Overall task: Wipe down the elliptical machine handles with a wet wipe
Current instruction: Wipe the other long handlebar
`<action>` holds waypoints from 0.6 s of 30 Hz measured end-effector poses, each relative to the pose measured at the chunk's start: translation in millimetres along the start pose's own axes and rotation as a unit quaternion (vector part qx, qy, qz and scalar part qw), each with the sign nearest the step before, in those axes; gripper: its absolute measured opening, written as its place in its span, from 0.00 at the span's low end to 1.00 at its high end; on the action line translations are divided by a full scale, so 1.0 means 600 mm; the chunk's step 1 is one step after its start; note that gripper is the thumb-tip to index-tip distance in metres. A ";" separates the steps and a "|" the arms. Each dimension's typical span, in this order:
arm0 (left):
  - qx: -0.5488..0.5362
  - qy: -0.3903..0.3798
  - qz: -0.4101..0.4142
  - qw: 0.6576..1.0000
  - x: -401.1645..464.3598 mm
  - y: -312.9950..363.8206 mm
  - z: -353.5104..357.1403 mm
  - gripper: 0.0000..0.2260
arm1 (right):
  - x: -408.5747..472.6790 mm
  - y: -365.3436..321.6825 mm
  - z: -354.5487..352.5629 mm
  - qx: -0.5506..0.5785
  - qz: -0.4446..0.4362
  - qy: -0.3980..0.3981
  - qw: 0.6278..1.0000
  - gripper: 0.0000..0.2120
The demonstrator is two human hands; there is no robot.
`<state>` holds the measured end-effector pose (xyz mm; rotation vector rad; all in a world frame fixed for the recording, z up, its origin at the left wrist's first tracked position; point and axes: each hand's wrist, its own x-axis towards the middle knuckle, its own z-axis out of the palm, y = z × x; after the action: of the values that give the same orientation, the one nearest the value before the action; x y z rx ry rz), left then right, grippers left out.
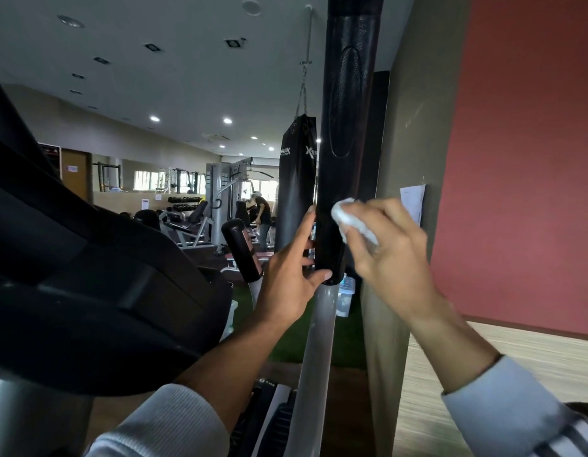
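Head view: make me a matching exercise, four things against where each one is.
Things:
1. wet wipe
2. left hand
3. punching bag
4. paper sheet

Places:
A. hanging from the ceiling
B. stuck on the pillar
C. held in the right hand
D. at the lower end of the black handle grip

Pairs: 1-C, 2-D, 3-A, 4-B

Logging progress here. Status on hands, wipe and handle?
Left hand braces the black grip's lower end, fingers straight. Right hand holds the wipe against the grip's right side. Nothing in the way.
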<state>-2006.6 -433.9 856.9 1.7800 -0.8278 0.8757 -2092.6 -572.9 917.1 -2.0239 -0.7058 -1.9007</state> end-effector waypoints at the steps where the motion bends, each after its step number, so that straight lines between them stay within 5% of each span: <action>1: 0.003 0.002 0.003 1.000 -0.001 -0.001 0.000 0.51 | -0.021 0.005 0.006 -0.008 -0.005 -0.026 1.000 0.11; 5: 0.010 -0.002 0.005 1.000 -0.005 -0.004 0.000 0.51 | -0.098 0.028 0.027 -0.005 0.031 -0.100 0.995 0.15; 13: 0.022 0.036 0.043 0.998 -0.010 -0.013 0.007 0.46 | 0.012 -0.045 -0.003 0.005 0.004 0.060 0.998 0.09; 18: -0.027 0.025 0.039 0.999 -0.015 -0.034 0.012 0.43 | 0.025 -0.054 0.021 -0.118 0.009 -0.052 0.992 0.12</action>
<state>-1992.6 -432.6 837.8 1.6823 -0.8848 0.9365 -2098.5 -537.0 926.3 -2.2770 -0.5052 -1.9605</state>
